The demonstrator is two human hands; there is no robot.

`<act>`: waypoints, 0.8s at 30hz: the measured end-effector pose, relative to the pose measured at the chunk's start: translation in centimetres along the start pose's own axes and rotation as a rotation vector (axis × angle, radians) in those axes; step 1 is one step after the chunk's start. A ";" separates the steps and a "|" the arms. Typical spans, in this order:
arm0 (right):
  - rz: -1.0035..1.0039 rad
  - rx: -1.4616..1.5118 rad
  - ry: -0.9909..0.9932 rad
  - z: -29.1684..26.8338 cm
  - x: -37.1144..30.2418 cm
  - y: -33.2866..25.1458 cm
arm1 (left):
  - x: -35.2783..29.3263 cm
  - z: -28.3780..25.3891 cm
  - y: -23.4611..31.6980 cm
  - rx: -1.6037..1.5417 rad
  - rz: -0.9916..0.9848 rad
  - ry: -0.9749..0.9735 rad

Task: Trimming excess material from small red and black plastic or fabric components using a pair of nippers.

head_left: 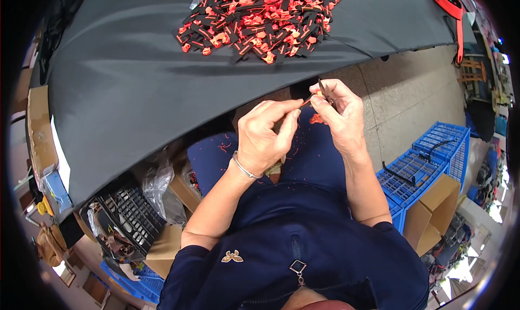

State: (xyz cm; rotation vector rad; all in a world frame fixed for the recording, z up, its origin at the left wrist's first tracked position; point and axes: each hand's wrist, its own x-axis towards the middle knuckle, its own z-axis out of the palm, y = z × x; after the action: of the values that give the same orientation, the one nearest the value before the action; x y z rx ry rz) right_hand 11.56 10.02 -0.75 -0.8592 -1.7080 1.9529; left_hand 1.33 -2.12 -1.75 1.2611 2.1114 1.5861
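Note:
Over my lap, my left hand (266, 130) pinches one end of a small black-and-red fabric tab (307, 101) between thumb and fingertips. My right hand (344, 115) is closed around a small pair of dark thread snips (325, 89), blades pointing up and away from me. Its thumb and forefinger also meet the tab's other end, where the fingers partly hide it. Beyond both hands, a big heap of similar black-and-red tabs (265, 25) lies on the dark cloth-covered table (135, 93). Red thread bits (225, 146) are scattered on my dark blue trousers, and a red clump (316, 118) shows by my right wrist.
Blue plastic crates (441, 134) and an open cardboard box (433, 212) stand at my right. To my left are a black crate (130, 218), clear plastic bags (162, 193) and cardboard. A red-handled tool (449, 7) lies at the table's far right.

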 end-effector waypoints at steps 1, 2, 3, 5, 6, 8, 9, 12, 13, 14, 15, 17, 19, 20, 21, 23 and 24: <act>-0.031 -0.026 -0.005 -0.1 0.0 0.0 | -0.3 0.0 0.0 0.002 -0.004 -0.001; -0.027 -0.024 -0.006 -0.1 0.1 0.1 | -0.6 -0.1 0.0 -0.317 -0.315 -0.051; -0.057 -0.043 -0.043 -0.1 0.0 0.1 | -0.8 -0.1 0.0 -0.636 -0.623 -0.099; -0.085 -0.061 -0.080 -0.3 -0.1 0.2 | -0.9 -0.4 -0.7 -0.730 -0.652 -0.133; -0.071 -0.063 -0.107 -0.4 0.0 0.2 | -1.0 -0.6 -1.0 -0.894 -0.762 -0.168; -0.054 -0.063 -0.136 -0.1 0.0 0.3 | -1.0 -1.0 -1.4 -1.135 -0.904 -0.216; -0.102 -0.092 -0.087 0.4 0.0 0.4 | -0.9 -1.0 -1.4 -1.135 -0.905 -0.215; -0.161 -0.235 0.032 0.8 -0.6 0.0 | -0.9 -0.7 -1.5 -1.180 -0.908 -0.132; -0.173 -0.349 0.103 0.9 -1.1 -0.1 | -0.9 -0.7 -1.5 -1.184 -0.893 -0.091; -0.239 -0.433 0.178 1.0 -1.3 0.2 | -0.9 -0.6 -1.5 -1.189 -0.877 -0.051; -0.238 -0.432 0.176 0.8 -1.6 0.2 | -0.9 -0.5 -1.3 -1.188 -0.878 -0.049; -0.535 -0.800 0.131 0.1 -1.8 0.3 | -0.8 -0.4 -1.0 -1.176 -0.852 -0.011; -0.596 -0.859 0.166 0.4 -1.7 0.3 | -0.8 -0.2 -0.7 -1.121 -0.831 -0.002; -0.606 -0.886 0.173 0.4 -1.7 0.7 | -0.8 -0.1 -0.6 -1.066 -0.806 0.008; -0.617 -0.911 0.178 0.3 -1.7 0.9 | -0.8 0.0 -0.7 -1.066 -0.807 0.008; -0.593 -0.826 0.196 0.3 -1.5 1.1 | -0.8 0.1 -0.8 -1.078 -0.843 0.034; -0.568 -0.742 0.213 0.4 -1.5 1.2 | -0.8 0.1 -0.8 -1.077 -0.844 0.035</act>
State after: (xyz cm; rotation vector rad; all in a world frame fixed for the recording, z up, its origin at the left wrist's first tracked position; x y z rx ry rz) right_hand 12.51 8.59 -1.60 -0.6562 -2.2451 0.8276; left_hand 1.48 -2.68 -2.73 -0.0232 1.1064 1.7925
